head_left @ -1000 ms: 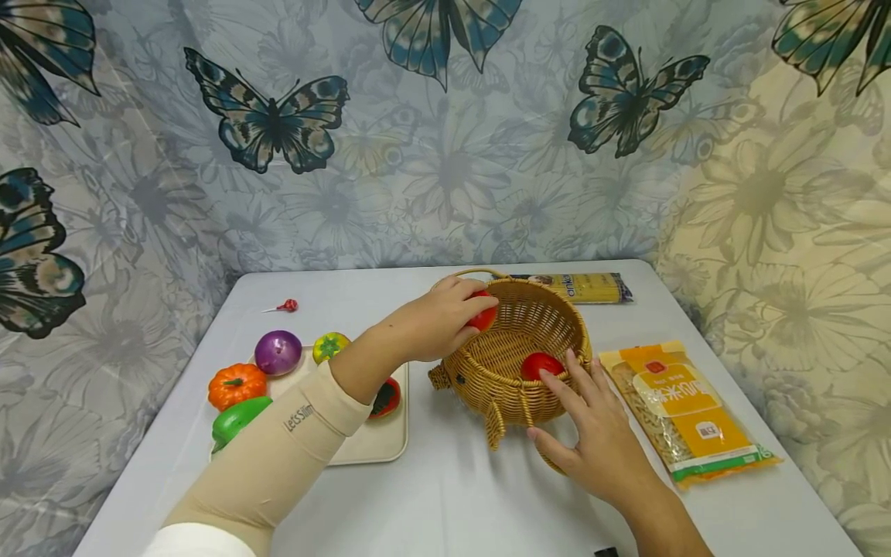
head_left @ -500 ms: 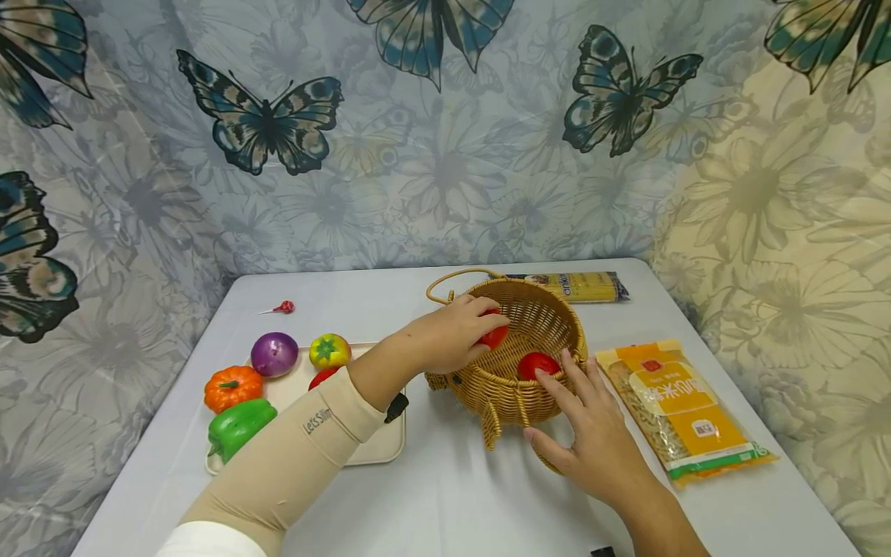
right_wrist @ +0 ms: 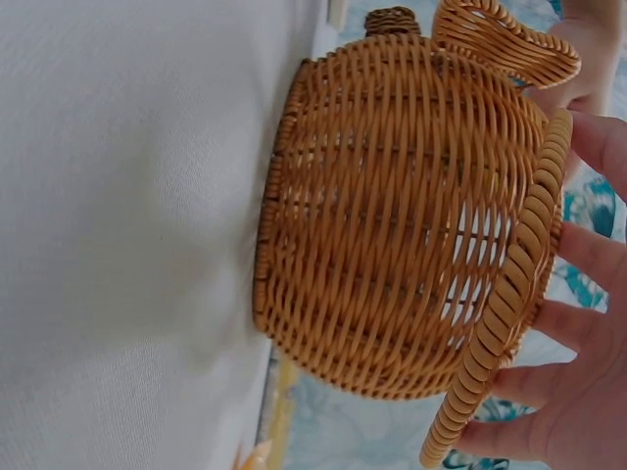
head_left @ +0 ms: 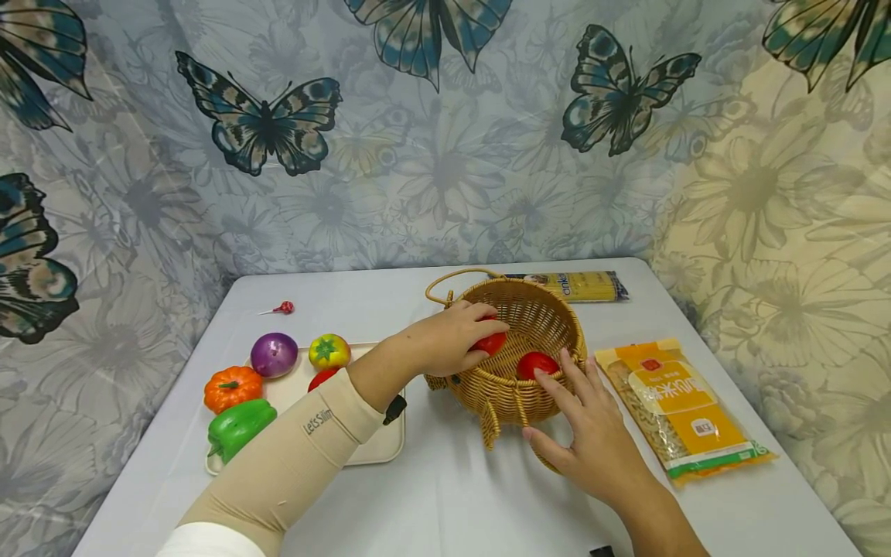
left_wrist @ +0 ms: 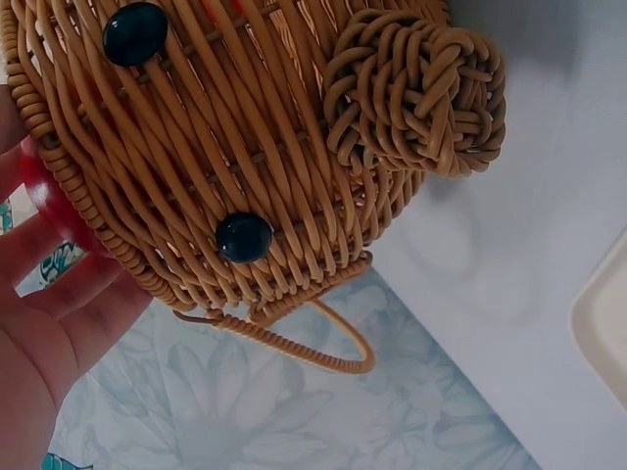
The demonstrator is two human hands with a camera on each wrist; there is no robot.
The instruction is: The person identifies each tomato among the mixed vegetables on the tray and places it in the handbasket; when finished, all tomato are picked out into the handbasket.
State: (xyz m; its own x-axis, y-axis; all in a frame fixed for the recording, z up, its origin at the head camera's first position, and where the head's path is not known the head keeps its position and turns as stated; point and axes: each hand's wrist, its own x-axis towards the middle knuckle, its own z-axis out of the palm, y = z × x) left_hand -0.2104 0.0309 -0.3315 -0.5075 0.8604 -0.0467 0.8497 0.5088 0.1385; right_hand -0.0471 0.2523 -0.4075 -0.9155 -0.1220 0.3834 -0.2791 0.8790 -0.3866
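Note:
A woven basket [head_left: 480, 391] with button eyes and a snout stands at mid-table. My left hand [head_left: 455, 336] reaches over its left rim and grips a glossy red tomato [head_left: 493, 343], just inside the opening; the palm hides part of it. Another red tomato [head_left: 536, 364] lies in the basket by the right rim. My right hand [head_left: 592, 422] rests at that rim with fingers spread, the fingertips over the edge and the thumb by the front handle. In the right wrist view, the right hand's fingers [right_wrist: 563, 387] lie behind the wrapped handle [right_wrist: 509, 294].
On the left, a cream tray [head_left: 383, 452] has an orange pumpkin [head_left: 233, 389], green pepper [head_left: 240, 429], purple onion [head_left: 274, 354] and yellow-green fruit [head_left: 329, 352] on or beside it. A lollipop [head_left: 284, 307] lies behind. Pasta packets [head_left: 685, 410] lie right and at the back.
My left hand has moved right and slightly down over the basket with the tomato, uncovering the rear handle. The right hand stays at the rim.

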